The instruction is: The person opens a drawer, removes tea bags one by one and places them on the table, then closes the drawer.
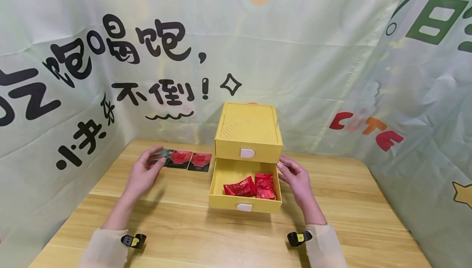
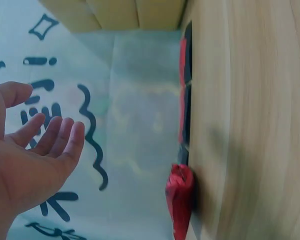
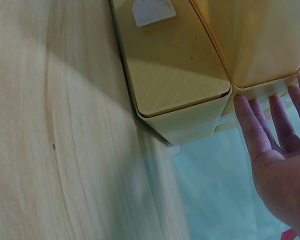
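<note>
A yellow drawer cabinet stands at the table's back. Its middle drawer is pulled out and bears two red wrapped packets. The top and bottom drawers sit closed. My right hand is at the cabinet's right side, extended fingertips against its side edge by the pulled-out drawer. My left hand hovers at the left, fingers loosely bent, holding nothing. Close to it, another red packet is on the table side, mostly hidden by the hand in the head view. Dark cards with red prints lie in a row between hand and cabinet.
The wooden table runs up to a printed fabric backdrop, which surrounds it at the back and both sides. Each sleeve cuff has a small black wrist camera on it.
</note>
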Tool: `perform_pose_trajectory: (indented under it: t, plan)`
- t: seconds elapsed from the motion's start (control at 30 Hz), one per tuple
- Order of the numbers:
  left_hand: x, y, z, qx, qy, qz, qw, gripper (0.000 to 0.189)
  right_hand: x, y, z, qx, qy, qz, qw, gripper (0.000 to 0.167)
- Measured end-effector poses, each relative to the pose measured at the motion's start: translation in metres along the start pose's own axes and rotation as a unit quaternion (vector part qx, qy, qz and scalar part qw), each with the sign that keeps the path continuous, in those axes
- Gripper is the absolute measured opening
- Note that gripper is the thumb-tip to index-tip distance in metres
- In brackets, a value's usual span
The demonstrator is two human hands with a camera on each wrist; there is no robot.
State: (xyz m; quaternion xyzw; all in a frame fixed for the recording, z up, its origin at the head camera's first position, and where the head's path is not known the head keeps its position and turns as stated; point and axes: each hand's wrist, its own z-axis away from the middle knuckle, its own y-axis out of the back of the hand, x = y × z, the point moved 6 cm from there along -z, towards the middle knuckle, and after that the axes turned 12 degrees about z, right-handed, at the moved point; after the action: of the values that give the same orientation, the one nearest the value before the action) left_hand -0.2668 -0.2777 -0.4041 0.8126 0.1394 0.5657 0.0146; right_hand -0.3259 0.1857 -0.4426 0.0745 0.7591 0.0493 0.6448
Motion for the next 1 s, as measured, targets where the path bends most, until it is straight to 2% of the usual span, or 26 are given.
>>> perform_pose_trajectory:
  t: [0.33, 0.7, 1.0]
  plan:
    - [0.022, -0.027, 0.006, -0.029, -0.062, 0.043, 0.9968, 0.044, 0.0, 0.0, 0.001, -0.002, 0.0, 0.003, 1.0, 0.041]
    - [0.047, -0.057, 0.01, -0.075, -0.079, 0.025, 0.9937, 0.044, 0.0, 0.0, 0.001, -0.001, 0.004, 0.002, 1.0, 0.042]
    - [0.069, -0.083, 0.019, -0.117, -0.089, 0.021, 0.9888, 0.045, -0.001, 0.0, 0.001, 0.0, 0.005, 0.002, 1.0, 0.041]
